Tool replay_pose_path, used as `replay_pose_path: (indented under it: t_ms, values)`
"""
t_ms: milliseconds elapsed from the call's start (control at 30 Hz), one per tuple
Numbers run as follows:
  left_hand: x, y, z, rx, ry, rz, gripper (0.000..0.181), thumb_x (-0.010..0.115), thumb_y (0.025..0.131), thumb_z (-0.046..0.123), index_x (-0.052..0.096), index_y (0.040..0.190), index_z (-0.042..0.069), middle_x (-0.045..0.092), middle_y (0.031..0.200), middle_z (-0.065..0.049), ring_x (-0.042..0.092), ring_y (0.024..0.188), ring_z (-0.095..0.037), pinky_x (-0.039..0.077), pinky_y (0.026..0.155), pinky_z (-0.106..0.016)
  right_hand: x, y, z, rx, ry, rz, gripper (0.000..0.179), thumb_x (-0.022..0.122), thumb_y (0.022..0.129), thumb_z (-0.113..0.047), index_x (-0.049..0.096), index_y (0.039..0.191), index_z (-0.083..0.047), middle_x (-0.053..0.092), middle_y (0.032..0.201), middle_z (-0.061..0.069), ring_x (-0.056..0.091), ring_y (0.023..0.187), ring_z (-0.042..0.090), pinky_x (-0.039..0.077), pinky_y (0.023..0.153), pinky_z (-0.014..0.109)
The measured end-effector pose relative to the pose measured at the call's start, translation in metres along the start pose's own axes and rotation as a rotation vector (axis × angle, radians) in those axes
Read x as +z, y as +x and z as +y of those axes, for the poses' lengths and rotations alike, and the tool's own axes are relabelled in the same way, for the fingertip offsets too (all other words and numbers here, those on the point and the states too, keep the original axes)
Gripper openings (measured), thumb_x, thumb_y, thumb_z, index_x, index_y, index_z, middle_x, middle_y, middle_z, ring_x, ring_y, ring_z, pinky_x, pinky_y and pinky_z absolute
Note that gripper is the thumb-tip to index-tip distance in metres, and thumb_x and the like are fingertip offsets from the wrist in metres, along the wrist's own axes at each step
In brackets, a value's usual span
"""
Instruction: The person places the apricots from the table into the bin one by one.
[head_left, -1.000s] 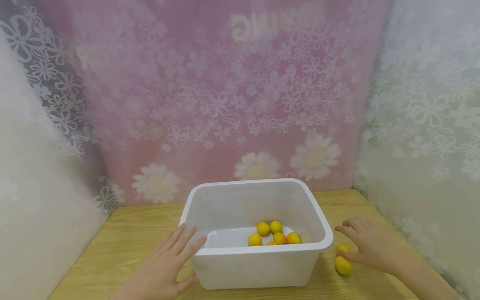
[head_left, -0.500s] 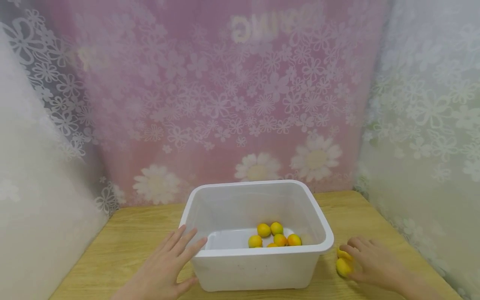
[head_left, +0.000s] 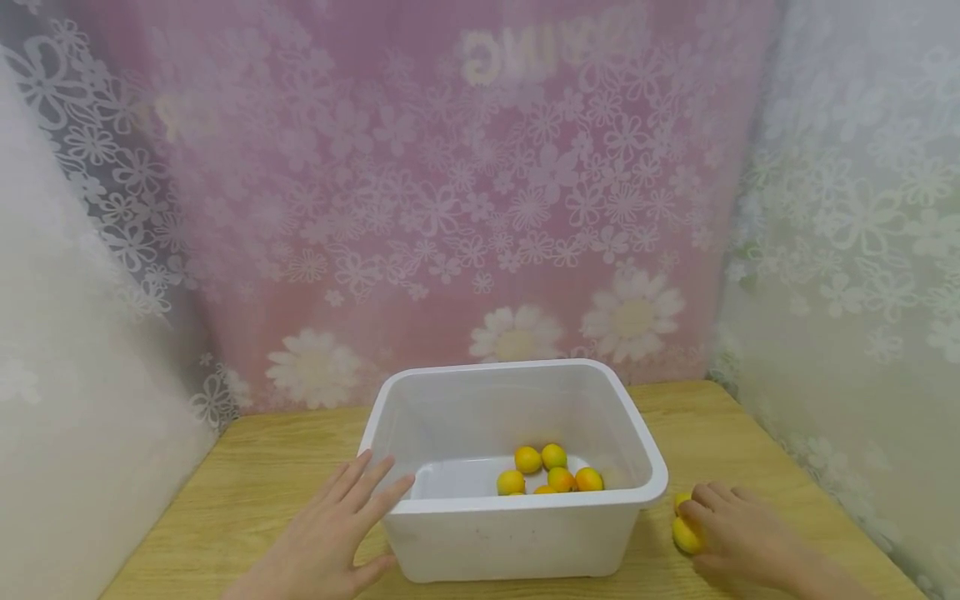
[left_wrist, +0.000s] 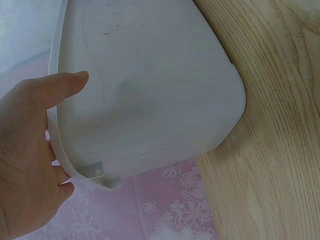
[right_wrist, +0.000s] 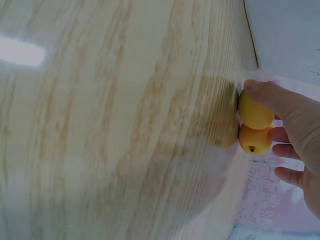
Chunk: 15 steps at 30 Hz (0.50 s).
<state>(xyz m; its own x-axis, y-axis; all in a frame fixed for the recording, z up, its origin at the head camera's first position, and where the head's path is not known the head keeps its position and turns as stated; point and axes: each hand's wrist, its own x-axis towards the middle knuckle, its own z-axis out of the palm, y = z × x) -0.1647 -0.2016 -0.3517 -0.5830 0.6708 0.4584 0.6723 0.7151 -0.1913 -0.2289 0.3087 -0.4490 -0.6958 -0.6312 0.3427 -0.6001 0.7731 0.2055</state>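
Note:
A white plastic tub (head_left: 517, 542) stands on the wooden table with several small yellow-orange fruits (head_left: 528, 460) on its floor. At its near-left corner my left hand (head_left: 322, 533) rests with spread, fairly straight fingers over the rim; the thumb lies along the outer wall (left_wrist: 150, 90). To the right of the tub, two yellow fruits touch each other on the table. My right hand (head_left: 742, 529) holds the nearer yellow fruit (right_wrist: 256, 111), the thumb pressed on it and the fingers bent behind. Those fingers also reach the farther orange-yellow fruit (right_wrist: 255, 140), partly hidden in the head view.
Light wood-grain table (head_left: 262, 475) extends on both sides of the tub. A pink flowered sheet (head_left: 450, 208) hangs behind it, and pale flowered sheets (head_left: 855, 292) close in the left and right sides. The tub's front wall hides part of its floor.
My right hand has come down onto the two fruits from above and to their right, its fingers now bent over them. The left hand and the tub have stayed put.

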Motion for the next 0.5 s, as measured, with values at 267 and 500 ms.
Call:
replay_pose_path:
  t_ms: [267, 500]
  values:
    - [-0.0004, -0.0002, -0.0001, -0.012, -0.007, -0.010, 0.078, 0.065, 0.081, 0.052, 0.037, 0.144, 0.016, 0.045, 0.140, -0.016, 0.041, 0.126, -0.041, -0.011, 0.110, -0.019, 0.0070, -0.0012, -0.0006, -0.017, -0.023, 0.052, 0.041, 0.082, 0.056, -0.039, 0.061, 0.088, -0.023, 0.048, 0.085, -0.011, 0.045, 0.075, 0.012, 0.041, 0.058, 0.029]
    - [0.0011, -0.0008, 0.0005, -0.009, 0.003, 0.009, 0.079, 0.067, 0.079, 0.051, 0.038, 0.143, 0.015, 0.046, 0.139, -0.016, 0.042, 0.126, -0.041, -0.010, 0.111, -0.020, 0.0093, 0.0003, -0.0024, 0.003, -0.030, 0.063, 0.039, 0.082, 0.056, -0.039, 0.060, 0.084, -0.023, 0.050, 0.085, -0.010, 0.047, 0.076, 0.013, 0.043, 0.060, 0.033]
